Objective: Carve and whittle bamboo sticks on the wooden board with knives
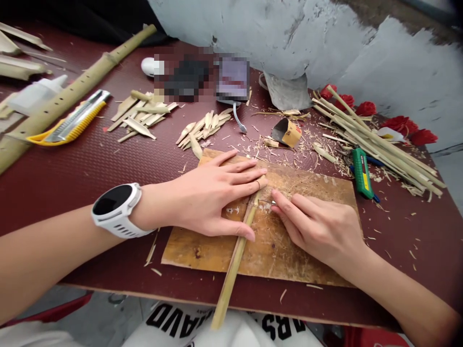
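Note:
My left hand (pixel 213 195), with a white watch on the wrist, lies flat with its fingers stretched over a thin bamboo strip (pixel 233 262), pressing it onto a worn wooden board (pixel 307 262). The strip runs from under my fingers down past the table's front edge. My right hand (pixel 318 226) is closed in a pinch on a small blade (pixel 272 202), whose tip meets the strip's upper end next to my left fingertips.
A yellow utility knife (pixel 68 124) and a long bamboo flute (pixel 61 103) lie at the far left. Cut bamboo slivers (pixel 202 129) and shavings lie behind the board. A green cutter (pixel 361 172), a bundle of bamboo sticks (pixel 376 142) and red paper flowers (pixel 401 125) lie at the right.

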Demonstrator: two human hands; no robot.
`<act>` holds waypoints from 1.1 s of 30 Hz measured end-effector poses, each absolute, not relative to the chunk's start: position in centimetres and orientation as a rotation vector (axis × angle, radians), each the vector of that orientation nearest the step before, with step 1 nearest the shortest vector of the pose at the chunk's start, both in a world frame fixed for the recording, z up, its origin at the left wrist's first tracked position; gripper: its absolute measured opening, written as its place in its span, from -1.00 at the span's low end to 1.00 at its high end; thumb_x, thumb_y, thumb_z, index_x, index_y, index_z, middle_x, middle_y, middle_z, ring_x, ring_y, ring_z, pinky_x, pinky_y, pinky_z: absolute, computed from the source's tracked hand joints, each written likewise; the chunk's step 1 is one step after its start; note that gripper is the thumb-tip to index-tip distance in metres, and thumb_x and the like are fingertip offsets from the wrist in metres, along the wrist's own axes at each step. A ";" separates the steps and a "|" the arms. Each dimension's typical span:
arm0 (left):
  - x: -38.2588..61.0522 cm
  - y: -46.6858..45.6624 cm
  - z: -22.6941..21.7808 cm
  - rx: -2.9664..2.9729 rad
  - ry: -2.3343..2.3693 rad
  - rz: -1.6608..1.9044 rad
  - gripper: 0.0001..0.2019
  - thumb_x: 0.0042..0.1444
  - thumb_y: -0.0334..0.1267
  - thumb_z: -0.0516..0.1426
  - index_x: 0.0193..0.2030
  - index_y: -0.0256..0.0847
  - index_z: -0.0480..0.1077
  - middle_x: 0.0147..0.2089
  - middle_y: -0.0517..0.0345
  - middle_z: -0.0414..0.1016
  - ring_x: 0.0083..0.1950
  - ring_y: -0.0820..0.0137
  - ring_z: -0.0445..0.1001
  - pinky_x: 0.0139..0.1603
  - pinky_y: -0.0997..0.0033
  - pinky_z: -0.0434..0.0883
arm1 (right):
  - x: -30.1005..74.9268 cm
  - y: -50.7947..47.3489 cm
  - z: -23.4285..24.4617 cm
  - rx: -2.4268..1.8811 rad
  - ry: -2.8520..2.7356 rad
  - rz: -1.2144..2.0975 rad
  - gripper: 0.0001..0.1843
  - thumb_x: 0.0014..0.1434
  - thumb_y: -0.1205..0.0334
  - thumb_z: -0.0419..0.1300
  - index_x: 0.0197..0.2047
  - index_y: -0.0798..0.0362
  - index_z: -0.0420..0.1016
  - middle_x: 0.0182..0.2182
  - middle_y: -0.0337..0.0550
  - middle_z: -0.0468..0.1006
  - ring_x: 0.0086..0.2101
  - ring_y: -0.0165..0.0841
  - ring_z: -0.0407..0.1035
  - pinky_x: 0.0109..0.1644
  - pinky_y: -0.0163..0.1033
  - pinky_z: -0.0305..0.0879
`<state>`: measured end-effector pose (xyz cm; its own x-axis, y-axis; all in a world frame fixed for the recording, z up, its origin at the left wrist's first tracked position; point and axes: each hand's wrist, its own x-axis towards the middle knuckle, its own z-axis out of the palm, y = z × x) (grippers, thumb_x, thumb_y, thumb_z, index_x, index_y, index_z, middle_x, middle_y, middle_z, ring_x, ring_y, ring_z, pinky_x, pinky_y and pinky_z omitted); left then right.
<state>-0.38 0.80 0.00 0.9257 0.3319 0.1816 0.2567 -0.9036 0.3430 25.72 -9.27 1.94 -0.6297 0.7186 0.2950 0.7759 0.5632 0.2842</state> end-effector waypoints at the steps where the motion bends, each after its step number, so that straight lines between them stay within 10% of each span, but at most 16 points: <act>1: -0.4 0.8 0.0 2.771 0.429 0.337 -0.08 0.28 0.41 0.08 0.53 -0.26 0.18 0.55 -0.16 0.16 0.61 -0.09 0.04 0.62 -0.25 -0.15 | 25.8 -9.2 1.9 -1.277 -2.651 -0.583 -0.72 0.42 0.18 0.27 0.13 0.08 0.59 -0.40 -0.30 0.61 -0.47 -0.45 0.39 -0.38 -0.21 0.03; 33: -0.4 1.0 -0.1 2.759 0.411 0.360 -0.09 0.28 0.40 0.09 0.54 -0.23 0.17 0.54 -0.16 0.19 0.60 -0.09 0.08 0.62 -0.26 -0.12 | 25.8 -8.8 1.6 -1.266 -2.583 -0.545 -0.73 0.40 0.16 0.29 0.09 0.07 0.62 -0.46 -0.29 0.55 -0.49 -0.47 0.39 -0.40 -0.23 0.04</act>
